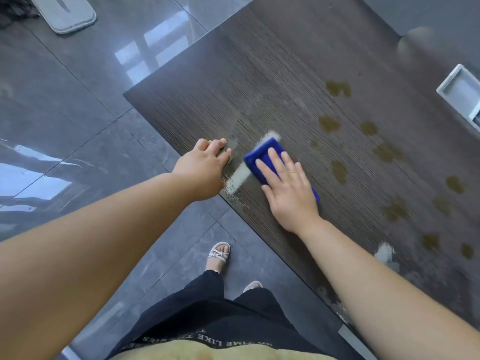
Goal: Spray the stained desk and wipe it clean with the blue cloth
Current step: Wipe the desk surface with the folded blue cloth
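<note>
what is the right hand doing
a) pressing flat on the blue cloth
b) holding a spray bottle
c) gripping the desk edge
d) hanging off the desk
A: the right hand lies with straight fingers flat on the blue cloth on the desk, while the left hand rests at the desk's edge, and no spray bottle is in view.

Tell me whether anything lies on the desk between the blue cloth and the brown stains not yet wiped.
Nothing visible does. The right hand presses the blue cloth flat on the desk, and only bare wood lies between it and the nearest brown stains. The left hand rests on the cloth's other side.
</note>
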`<state>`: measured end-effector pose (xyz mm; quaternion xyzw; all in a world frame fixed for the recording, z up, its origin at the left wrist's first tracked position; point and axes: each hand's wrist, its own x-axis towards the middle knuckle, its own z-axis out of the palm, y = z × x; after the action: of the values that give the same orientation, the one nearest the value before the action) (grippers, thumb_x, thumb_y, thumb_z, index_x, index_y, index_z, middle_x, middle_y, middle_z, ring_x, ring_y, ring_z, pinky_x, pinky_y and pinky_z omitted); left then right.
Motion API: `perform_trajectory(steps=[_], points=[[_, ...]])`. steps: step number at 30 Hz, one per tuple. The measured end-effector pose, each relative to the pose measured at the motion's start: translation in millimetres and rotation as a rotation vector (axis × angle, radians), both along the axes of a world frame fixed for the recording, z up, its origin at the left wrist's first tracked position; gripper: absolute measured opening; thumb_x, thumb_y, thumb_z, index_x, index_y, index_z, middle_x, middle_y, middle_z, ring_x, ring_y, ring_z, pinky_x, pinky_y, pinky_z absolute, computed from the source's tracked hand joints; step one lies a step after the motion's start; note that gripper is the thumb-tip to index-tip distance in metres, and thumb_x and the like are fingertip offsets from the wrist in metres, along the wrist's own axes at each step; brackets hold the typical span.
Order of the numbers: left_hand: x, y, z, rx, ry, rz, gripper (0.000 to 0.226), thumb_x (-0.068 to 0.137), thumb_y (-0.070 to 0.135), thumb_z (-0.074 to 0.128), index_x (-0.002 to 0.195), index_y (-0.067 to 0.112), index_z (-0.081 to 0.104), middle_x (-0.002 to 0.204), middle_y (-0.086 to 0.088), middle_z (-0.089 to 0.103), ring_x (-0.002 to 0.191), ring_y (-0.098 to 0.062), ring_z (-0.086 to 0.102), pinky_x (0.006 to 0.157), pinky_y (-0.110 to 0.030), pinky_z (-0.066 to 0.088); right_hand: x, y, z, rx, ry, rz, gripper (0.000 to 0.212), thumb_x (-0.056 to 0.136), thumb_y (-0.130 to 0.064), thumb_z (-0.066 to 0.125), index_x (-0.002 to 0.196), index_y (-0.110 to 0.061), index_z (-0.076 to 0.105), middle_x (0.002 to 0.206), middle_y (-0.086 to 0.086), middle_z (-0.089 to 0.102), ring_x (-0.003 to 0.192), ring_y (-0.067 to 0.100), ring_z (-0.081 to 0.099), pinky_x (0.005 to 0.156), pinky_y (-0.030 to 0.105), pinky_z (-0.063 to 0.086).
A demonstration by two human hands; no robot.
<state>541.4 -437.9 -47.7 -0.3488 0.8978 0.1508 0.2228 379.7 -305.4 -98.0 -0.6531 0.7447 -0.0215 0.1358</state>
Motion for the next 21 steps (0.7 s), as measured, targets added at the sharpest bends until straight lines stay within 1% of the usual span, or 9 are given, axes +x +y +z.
perform_trajectory(steps=[1,4,7,9,11,13,16,18,21], points=[[-0.1,0.2,-0.4,0.000,0.000,0.001,0.075,0.092,0.042,0.052,0.150,0.020,0.011,0.157,-0.001,0.004,0.138,-0.027,0.013,0.107,-0.036,0.033,-9.3,-2.4,1.0,0.014,0.010,-0.039,0.052,0.095,-0.039,0.027,0.146,-0.026,0.030,0.156,0.005,0.020,0.143,0.030,0.019,0.114,0.044,0.009],[0.2,-1.2,0.7,-0.013,-0.002,0.000,0.074,0.092,0.041,0.052,0.150,0.019,0.012,0.157,-0.002,0.005,0.138,-0.027,0.014,0.105,-0.037,0.034,-19.2,-46.3,2.2,0.058,0.047,-0.237,0.053,0.100,-0.035,0.028,0.150,-0.027,0.011,0.159,0.004,0.001,0.145,0.027,0.001,0.116,0.043,0.001],[-2.1,-0.2,1.8,-0.020,-0.009,0.002,0.072,0.092,0.040,0.052,0.149,0.018,0.015,0.156,-0.003,0.008,0.137,-0.028,0.016,0.105,-0.037,0.034,-1.7,-80.6,2.0,0.051,0.063,-0.380,0.057,0.101,-0.037,0.029,0.151,-0.025,0.004,0.159,0.007,-0.004,0.145,0.028,-0.002,0.116,0.045,0.002],[-3.6,0.9,3.3,-0.027,-0.018,-0.002,0.072,0.092,0.040,0.052,0.149,0.018,0.015,0.156,-0.003,0.009,0.136,-0.029,0.018,0.106,-0.035,0.032,16.2,-68.5,-1.5,0.031,0.037,-0.281,0.057,0.100,-0.036,0.031,0.151,-0.024,0.009,0.159,0.008,0.000,0.145,0.029,0.001,0.115,0.045,0.003],[-3.7,0.6,3.5,-0.036,-0.024,-0.016,0.073,0.092,0.040,0.052,0.150,0.017,0.015,0.156,-0.004,0.008,0.136,-0.029,0.018,0.108,-0.034,0.030,26.8,-29.8,-0.4,-0.019,-0.006,-0.081,0.053,0.098,-0.035,0.033,0.149,-0.022,0.023,0.157,0.010,0.013,0.144,0.031,0.012,0.115,0.045,0.008],[-2.5,0.4,1.5,-0.021,-0.024,-0.005,0.074,0.092,0.040,0.053,0.150,0.017,0.013,0.157,-0.003,0.007,0.137,-0.028,0.017,0.108,-0.036,0.031,19.3,18.1,-2.3,-0.049,-0.018,0.050,0.050,0.096,-0.035,0.032,0.144,-0.023,0.033,0.154,0.009,0.025,0.142,0.030,0.020,0.114,0.044,0.013],[0.0,-0.7,-1.8,-0.005,-0.023,0.000,0.074,0.092,0.040,0.052,0.150,0.018,0.012,0.157,-0.002,0.006,0.137,-0.028,0.015,0.107,-0.038,0.033,-12.3,62.7,0.2,-0.002,-0.001,0.084,0.049,0.095,-0.035,0.032,0.143,-0.025,0.035,0.153,0.005,0.027,0.140,0.028,0.023,0.113,0.042,0.012],[1.2,-1.7,-1.7,-0.004,-0.030,-0.002,0.072,0.092,0.039,0.051,0.150,0.018,0.012,0.157,-0.003,0.006,0.137,-0.029,0.015,0.108,-0.037,0.031,-24.8,53.7,2.9,-0.002,-0.004,-0.042,0.050,0.096,-0.034,0.031,0.145,-0.025,0.031,0.155,0.005,0.022,0.142,0.029,0.019,0.114,0.040,0.008],[0.2,-1.1,0.4,-0.001,-0.044,-0.003,0.072,0.092,0.038,0.051,0.149,0.018,0.013,0.157,-0.003,0.006,0.137,-0.029,0.014,0.107,-0.039,0.032,-9.0,8.7,1.2,-0.009,0.050,-0.355,0.052,0.100,-0.032,0.031,0.150,-0.024,0.017,0.158,0.007,0.008,0.145,0.029,0.007,0.116,0.044,0.006]])
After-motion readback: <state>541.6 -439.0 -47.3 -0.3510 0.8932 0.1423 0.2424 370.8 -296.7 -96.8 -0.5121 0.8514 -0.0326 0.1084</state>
